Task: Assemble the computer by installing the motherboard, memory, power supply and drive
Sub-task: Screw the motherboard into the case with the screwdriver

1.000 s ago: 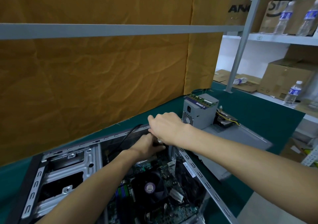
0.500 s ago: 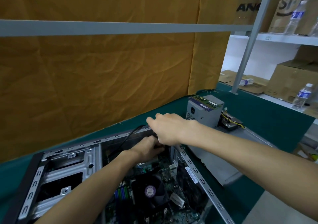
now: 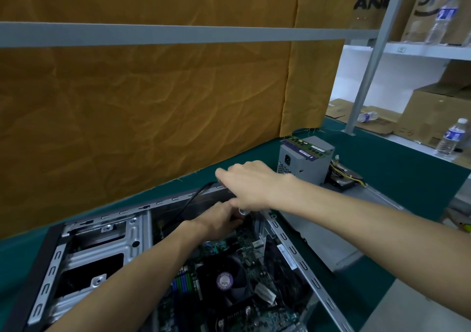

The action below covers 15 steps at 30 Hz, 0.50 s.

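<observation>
Both hands work at the far corner of the open case (image 3: 158, 205). Since 1 s ago the left hand (image 3: 219, 220) has hardly shifted, low by the motherboard (image 3: 229, 252), grip hidden, cannot tell. Right hand (image 3: 251, 185) now pinches a small pale part, possibly a connector. Power supply (image 3: 303, 162), memory on top, sits on the bench (image 3: 397, 168), uninstalled.

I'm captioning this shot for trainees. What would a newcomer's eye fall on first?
Two bare arms meet at the far corner of the open computer case: the right hand above, the left hand below, reaching inside. Near them sits the motherboard's black fan. Beyond, a grey power supply stands on the green mat.
</observation>
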Available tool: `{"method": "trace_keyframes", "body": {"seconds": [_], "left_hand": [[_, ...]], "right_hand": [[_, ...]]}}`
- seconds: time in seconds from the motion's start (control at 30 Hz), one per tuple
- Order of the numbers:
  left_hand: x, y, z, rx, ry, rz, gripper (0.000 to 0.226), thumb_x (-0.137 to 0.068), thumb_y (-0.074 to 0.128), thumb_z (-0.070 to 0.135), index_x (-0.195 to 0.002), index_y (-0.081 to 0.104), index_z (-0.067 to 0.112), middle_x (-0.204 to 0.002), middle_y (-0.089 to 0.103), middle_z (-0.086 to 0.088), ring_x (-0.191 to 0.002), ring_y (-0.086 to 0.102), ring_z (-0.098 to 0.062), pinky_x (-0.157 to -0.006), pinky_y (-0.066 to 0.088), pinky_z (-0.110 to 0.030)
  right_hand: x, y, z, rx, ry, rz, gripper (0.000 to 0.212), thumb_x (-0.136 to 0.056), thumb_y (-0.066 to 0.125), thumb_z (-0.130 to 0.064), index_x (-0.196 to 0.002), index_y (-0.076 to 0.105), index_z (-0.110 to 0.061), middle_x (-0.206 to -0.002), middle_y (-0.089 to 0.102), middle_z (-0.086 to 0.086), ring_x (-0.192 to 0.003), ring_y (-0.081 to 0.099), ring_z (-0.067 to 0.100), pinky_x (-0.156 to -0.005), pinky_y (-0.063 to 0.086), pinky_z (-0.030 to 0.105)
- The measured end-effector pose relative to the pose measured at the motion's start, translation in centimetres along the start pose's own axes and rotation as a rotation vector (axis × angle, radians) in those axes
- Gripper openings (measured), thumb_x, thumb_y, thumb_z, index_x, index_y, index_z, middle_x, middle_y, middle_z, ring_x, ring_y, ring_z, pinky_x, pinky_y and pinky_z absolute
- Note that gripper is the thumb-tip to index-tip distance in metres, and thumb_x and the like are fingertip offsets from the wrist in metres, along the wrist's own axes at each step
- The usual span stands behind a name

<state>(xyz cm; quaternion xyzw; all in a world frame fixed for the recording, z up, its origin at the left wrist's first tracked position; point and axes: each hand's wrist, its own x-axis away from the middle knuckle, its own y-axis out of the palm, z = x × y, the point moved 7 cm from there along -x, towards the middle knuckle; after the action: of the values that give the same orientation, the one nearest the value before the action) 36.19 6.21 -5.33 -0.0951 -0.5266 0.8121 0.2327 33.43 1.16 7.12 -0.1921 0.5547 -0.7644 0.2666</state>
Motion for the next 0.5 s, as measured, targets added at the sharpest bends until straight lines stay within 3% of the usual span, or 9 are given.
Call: {"method": "trace_keyframes", "body": {"seconds": [0.1, 0.2, 0.3, 0.37, 0.43, 0.5], "left_hand": [[0.1, 0.2, 0.1, -0.054, -0.006, -0.070, 0.020, -0.099, 0.058, 0.012, -0.115, 0.066, 0.005, -0.105, 0.069, -0.012, -0.097, 0.062, -0.032, -0.084, 0.050, -0.042], [0.7, 0.5, 0.1, -0.102, -0.015, -0.118, 0.038, -0.099, 0.060, 0.016, -0.136, 0.057, 0.014, -0.127, 0.064, -0.010, -0.114, 0.060, -0.031, -0.098, 0.049, -0.044], [1.4, 0.4, 0.0, -0.151, -0.030, -0.143, 0.030, -0.103, 0.057, 0.023, -0.131, 0.059, 0.013, -0.124, 0.063, -0.009, -0.110, 0.061, -0.030, -0.089, 0.050, -0.037], [2.0, 0.4, 0.0, -0.202, -0.027, -0.181, 0.023, -0.105, 0.052, 0.026, -0.115, 0.065, 0.009, -0.115, 0.066, -0.011, -0.104, 0.064, -0.031, -0.085, 0.052, -0.038], [2.5, 0.7, -0.3, -0.221, -0.038, -0.251, 0.023, -0.106, 0.048, 0.026, -0.114, 0.063, 0.010, -0.115, 0.067, -0.010, -0.104, 0.064, -0.030, -0.090, 0.053, -0.043], [2.9, 1.3, -0.7, -0.200, -0.046, -0.317, 0.022, -0.106, 0.045, 0.025, -0.118, 0.058, 0.012, -0.121, 0.065, -0.010, -0.111, 0.062, -0.031, -0.096, 0.050, -0.046]], "right_hand": [[0.0, -0.1, -1.4, 0.238, 0.001, 0.097, 0.019, -0.104, 0.055, -0.028, -0.117, 0.054, -0.013, -0.106, 0.069, 0.007, -0.091, 0.069, 0.032, -0.062, 0.040, 0.035], [0.1, 0.5, -1.5, 0.130, 0.077, 0.061, 0.030, -0.105, 0.046, -0.034, -0.123, 0.051, -0.010, -0.112, 0.060, 0.012, -0.085, 0.065, 0.032, -0.062, 0.036, 0.035], [-0.1, 0.7, -0.5, -0.075, 0.055, -0.135, 0.040, -0.090, 0.062, -0.027, -0.118, 0.039, -0.010, -0.093, 0.040, 0.008, -0.063, 0.044, 0.023, -0.053, 0.028, 0.034], [-0.3, 0.3, -0.2, 0.045, 0.026, -0.082, 0.036, -0.095, 0.061, -0.022, -0.121, 0.041, -0.008, -0.089, 0.050, 0.005, -0.067, 0.051, 0.025, -0.056, 0.034, 0.035], [-0.5, -0.3, 0.0, 0.214, 0.033, 0.010, 0.033, -0.105, 0.052, -0.032, -0.125, 0.044, -0.007, -0.101, 0.065, 0.007, -0.083, 0.065, 0.031, -0.062, 0.038, 0.035], [-0.7, 0.2, 0.1, 0.092, 0.030, -0.060, 0.040, -0.105, 0.051, -0.037, -0.129, 0.041, -0.007, -0.102, 0.060, 0.009, -0.084, 0.062, 0.032, -0.063, 0.038, 0.037]]}}
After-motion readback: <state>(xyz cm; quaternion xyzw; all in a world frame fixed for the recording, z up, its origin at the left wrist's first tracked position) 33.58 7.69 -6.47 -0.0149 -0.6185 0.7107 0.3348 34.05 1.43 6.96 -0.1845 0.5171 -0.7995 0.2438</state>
